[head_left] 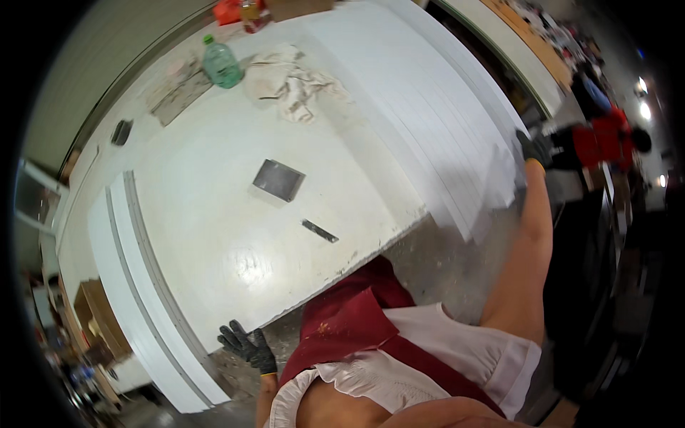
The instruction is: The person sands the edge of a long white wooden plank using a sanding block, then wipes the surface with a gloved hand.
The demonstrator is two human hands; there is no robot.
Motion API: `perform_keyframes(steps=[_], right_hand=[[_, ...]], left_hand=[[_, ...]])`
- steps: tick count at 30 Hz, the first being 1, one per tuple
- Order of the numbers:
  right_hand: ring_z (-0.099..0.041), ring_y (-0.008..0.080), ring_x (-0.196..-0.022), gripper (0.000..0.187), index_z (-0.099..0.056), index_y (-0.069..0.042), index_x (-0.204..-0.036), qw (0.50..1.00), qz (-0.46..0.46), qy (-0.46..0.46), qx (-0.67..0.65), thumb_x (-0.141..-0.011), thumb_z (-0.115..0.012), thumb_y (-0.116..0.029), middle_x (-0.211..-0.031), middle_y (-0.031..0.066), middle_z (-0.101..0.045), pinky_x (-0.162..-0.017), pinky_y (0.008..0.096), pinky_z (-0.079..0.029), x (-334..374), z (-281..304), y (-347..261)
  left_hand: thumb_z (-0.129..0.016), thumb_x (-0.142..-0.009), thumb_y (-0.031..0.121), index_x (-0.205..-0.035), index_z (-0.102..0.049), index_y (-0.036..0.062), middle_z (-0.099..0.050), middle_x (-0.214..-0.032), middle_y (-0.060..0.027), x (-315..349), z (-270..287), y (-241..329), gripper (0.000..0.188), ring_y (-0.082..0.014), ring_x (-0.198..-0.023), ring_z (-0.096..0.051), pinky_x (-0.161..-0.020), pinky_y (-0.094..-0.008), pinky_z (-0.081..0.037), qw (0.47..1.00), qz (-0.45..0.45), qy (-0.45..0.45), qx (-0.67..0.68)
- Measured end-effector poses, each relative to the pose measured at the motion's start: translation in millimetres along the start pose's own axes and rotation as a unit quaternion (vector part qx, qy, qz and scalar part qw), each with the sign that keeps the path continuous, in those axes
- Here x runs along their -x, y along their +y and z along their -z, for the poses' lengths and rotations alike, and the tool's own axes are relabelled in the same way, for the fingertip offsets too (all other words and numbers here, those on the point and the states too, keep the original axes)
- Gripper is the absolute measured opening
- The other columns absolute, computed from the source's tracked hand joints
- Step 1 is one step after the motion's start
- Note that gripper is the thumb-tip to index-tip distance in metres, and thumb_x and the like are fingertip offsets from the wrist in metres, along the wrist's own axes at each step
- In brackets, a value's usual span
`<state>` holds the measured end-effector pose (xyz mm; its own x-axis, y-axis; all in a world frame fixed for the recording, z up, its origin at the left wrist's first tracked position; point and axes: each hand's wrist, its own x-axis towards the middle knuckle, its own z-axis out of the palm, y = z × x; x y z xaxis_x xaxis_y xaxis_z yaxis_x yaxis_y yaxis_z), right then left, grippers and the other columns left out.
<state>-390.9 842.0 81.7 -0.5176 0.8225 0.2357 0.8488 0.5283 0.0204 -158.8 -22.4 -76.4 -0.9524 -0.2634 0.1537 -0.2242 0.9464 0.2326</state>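
My left hand [246, 347], in a dark grey knit glove, is at the near left edge of the white-topped table [214, 264]. Its fingers are spread and hold nothing. My right arm stretches far out to the right. That gloved right hand [535, 150] is closed at the outer edge of a long white panel [428, 121], one of several lying together on the right; their near ends are blurred and overhang the table. Between my hands a dark grey flat block [279, 180] and a narrow dark strip-shaped tool [320, 231] lie on the tabletop.
A green plastic bottle [222, 64] and a crumpled off-white cloth [289, 78] are at the back. Two long white strips [135, 285] lie along the left, past the near edge. A cardboard box [100, 317] stands left. A person in red [603, 140] is far right.
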Motion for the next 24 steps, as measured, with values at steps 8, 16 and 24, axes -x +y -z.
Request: perform_keyframes(steps=[8, 16, 24], right_hand=[[-0.056, 0.038, -0.125, 0.08, -0.053, -0.02, -0.14, 0.993, 0.009, -0.119, -0.006, -0.072, -0.073, -0.057, -0.131, 0.0199, -0.061, -0.103, 0.0509, -0.044, -0.8, -3.1, 1.6], [-0.063, 0.039, -0.109, 0.077, -0.066, 0.004, -0.11, 0.974, 0.201, -0.105, 0.006, -0.07, -0.075, -0.061, -0.111, 0.0252, -0.068, -0.092, 0.0451, -0.049, 14.6, -1.1, 18.2], [-0.065, 0.0377, -0.099, 0.086, -0.065, 0.0, -0.111, 0.97, 0.231, -0.061, 0.035, -0.075, -0.06, -0.078, -0.1, 0.0212, -0.069, -0.088, 0.0459, -0.051, 180.9, 39.0, -54.3]], left_hand=[[-0.071, -0.086, 0.017, -0.154, -0.036, 0.0132, -0.021, -0.164, -0.0162, -1.7, 22.4, 16.7, 0.076, -0.0412, -0.151, -0.013, -0.121, -0.0552, -0.012, 1.0, 0.02, -0.01, 0.021], [-0.067, -0.089, 0.019, -0.153, -0.037, 0.0129, -0.022, -0.163, -0.0158, 0.2, 1.2, 19.4, 0.071, -0.0407, -0.151, -0.013, -0.121, -0.0544, -0.012, 0.999, 0.013, 0.021, 0.035], [-0.058, -0.097, 0.03, -0.151, -0.042, 0.0125, -0.028, -0.161, -0.0148, 0.6, -18.1, 7.2, 0.059, -0.0404, -0.148, -0.02, -0.12, -0.0545, -0.017, 0.994, -0.023, 0.103, 0.013]])
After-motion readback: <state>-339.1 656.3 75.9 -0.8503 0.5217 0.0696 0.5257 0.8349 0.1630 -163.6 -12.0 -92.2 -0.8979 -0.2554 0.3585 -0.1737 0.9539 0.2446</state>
